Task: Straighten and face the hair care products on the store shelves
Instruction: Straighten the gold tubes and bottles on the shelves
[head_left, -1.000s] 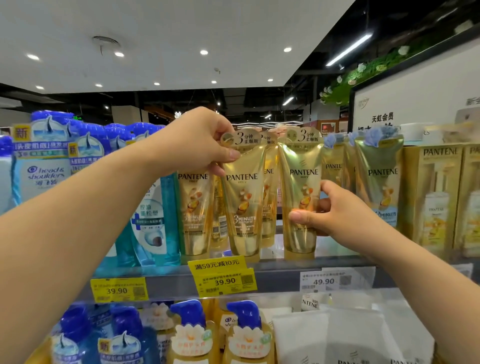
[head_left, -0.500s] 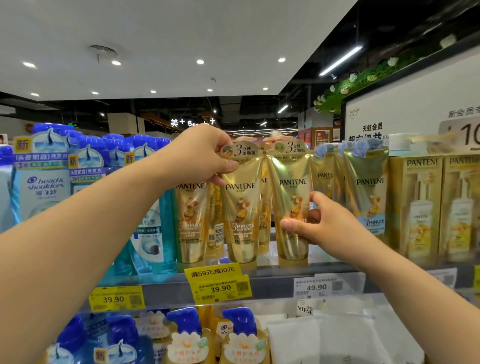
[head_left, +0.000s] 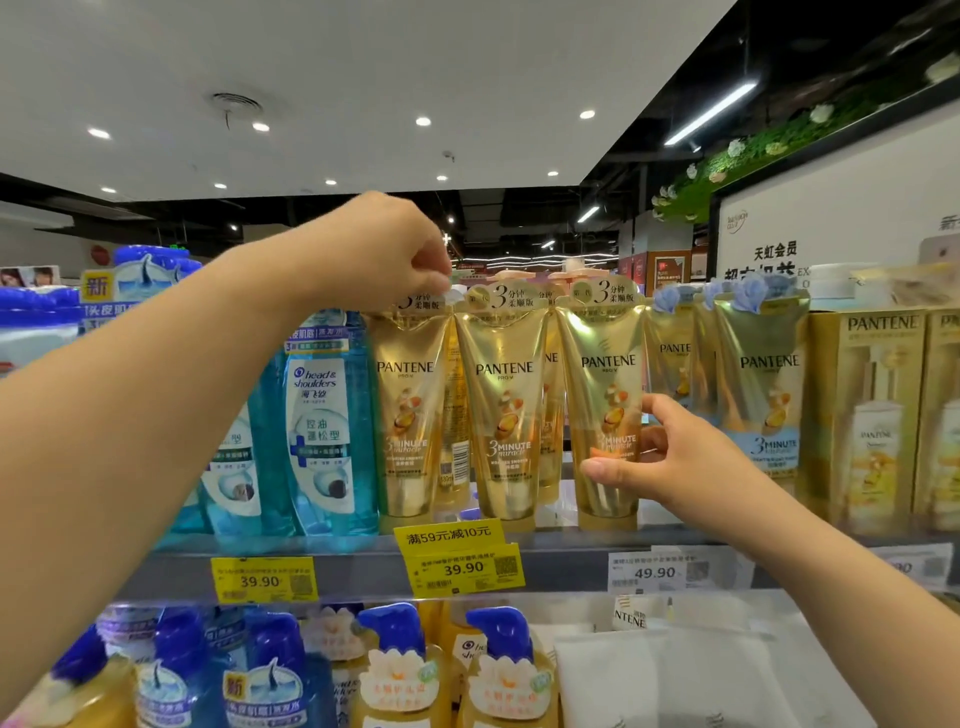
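Observation:
Three gold Pantene tubes stand cap-down in a row on the upper shelf (head_left: 571, 566), labels facing me. My left hand (head_left: 384, 254) reaches over from the left and pinches the top tab of the leftmost gold tube (head_left: 408, 415). The middle gold tube (head_left: 506, 415) stands free between my hands. My right hand (head_left: 670, 457) grips the lower half of the right gold tube (head_left: 605, 384), thumb on its front and fingers behind. More gold tubes stand behind the front row, one showing its barcode side.
Blue Head & Shoulders bottles (head_left: 322, 415) stand left of the tubes. Pantene tubes with blue tops (head_left: 769, 395) and gold Pantene boxes (head_left: 872, 415) stand to the right. Yellow price tags (head_left: 462, 566) hang on the shelf edge. Pump bottles (head_left: 395, 670) fill the lower shelf.
My left hand has moved from the top of the middle gold tube to the top of the leftmost one. My right hand keeps its grip on the right tube.

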